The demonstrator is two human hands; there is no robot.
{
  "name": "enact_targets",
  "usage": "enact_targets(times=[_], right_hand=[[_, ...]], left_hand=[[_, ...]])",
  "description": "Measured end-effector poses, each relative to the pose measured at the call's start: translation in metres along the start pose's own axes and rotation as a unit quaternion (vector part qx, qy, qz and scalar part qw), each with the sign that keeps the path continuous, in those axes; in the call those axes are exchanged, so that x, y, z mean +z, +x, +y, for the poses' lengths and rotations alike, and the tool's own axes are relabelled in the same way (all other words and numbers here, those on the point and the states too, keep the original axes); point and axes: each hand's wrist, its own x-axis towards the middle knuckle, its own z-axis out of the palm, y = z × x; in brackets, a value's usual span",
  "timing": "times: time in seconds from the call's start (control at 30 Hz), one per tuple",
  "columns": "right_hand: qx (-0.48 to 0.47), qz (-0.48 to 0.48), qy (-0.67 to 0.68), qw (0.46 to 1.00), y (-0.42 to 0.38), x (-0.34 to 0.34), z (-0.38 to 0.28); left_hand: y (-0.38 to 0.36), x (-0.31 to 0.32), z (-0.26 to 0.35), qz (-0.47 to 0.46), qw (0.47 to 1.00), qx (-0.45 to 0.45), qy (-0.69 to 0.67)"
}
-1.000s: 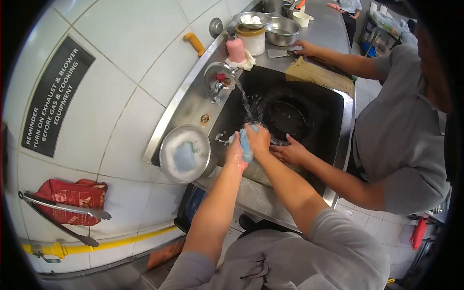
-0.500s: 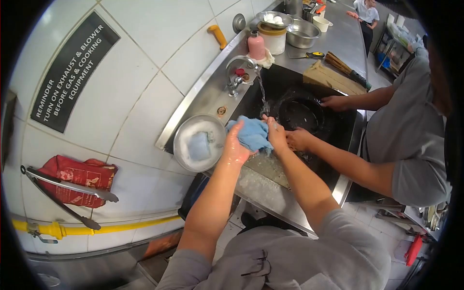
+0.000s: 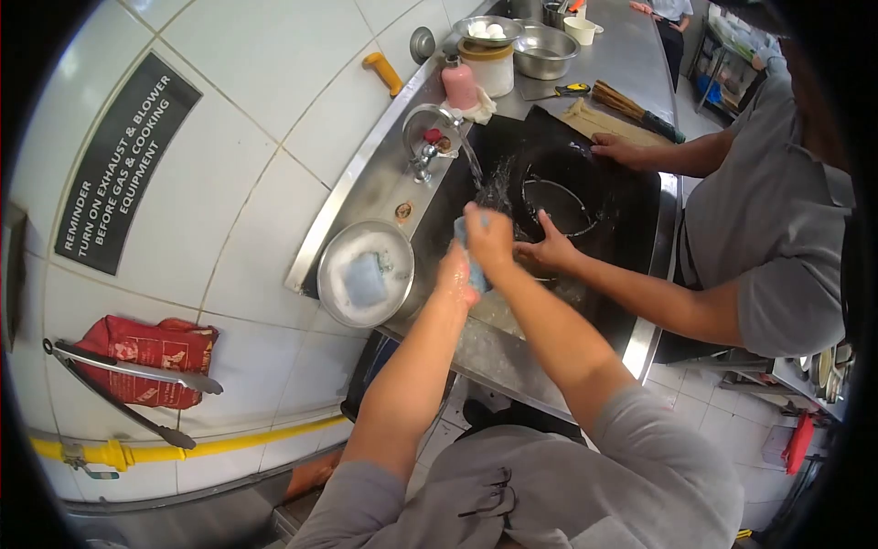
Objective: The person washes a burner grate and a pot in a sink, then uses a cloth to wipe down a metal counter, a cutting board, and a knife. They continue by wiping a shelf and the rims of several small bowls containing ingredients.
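Note:
Over the near side of the sink, a blue cloth (image 3: 476,277) is bunched between my two hands. My left hand (image 3: 455,273), wet with some suds, is closed around its lower part. My right hand (image 3: 489,240) grips it from above, fingers wrapped over, hiding much of it. Just beyond them, water runs from the faucet (image 3: 430,128) into the sink. To the left stands a metal bowl (image 3: 327,297) of soapy water with a light blue sponge (image 3: 365,279) in it.
A co-worker's hands (image 3: 551,247) hold a large black pan (image 3: 558,188) in the sink. Behind are a pink bottle (image 3: 459,84), a white tub (image 3: 492,71), a metal basin (image 3: 545,53) and a yellow-handled scraper (image 3: 560,91). Tongs (image 3: 128,371) hang on the left wall.
My hands have closed together, squeezing the cloth that was spread wider between them. My right hand has moved over it. The co-worker's black pan has tilted up.

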Motion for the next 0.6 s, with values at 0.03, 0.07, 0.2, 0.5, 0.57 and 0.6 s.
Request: enact_targets(times=[0.03,0.07,0.2,0.5,0.57,0.6], right_hand=[[-0.068,-0.036,0.040,0.996,-0.023,0.001,-0.009],[-0.132,-0.073,0.080,0.985,-0.044,0.003,-0.013],[-0.143,-0.038,0.039,0.988,-0.039,-0.002,0.017],[-0.071,-0.062,-0.090,0.991,-0.053,-0.045,0.089],[-0.050,-0.089,-0.048,0.994,-0.075,-0.048,0.093],[0.001,-0.126,-0.035,0.991,-0.086,-0.048,0.095]], left_hand=[[0.006,-0.014,0.002,-0.040,0.998,0.032,-0.024],[0.036,-0.061,-0.001,-0.295,0.944,-0.028,-0.146],[-0.028,-0.011,0.013,-0.065,0.997,0.007,-0.032],[-0.148,0.037,0.145,0.015,0.896,0.324,0.303],[-0.161,0.036,0.162,-0.001,0.897,0.336,0.286],[-0.164,0.034,0.165,0.038,0.867,0.368,0.334]])
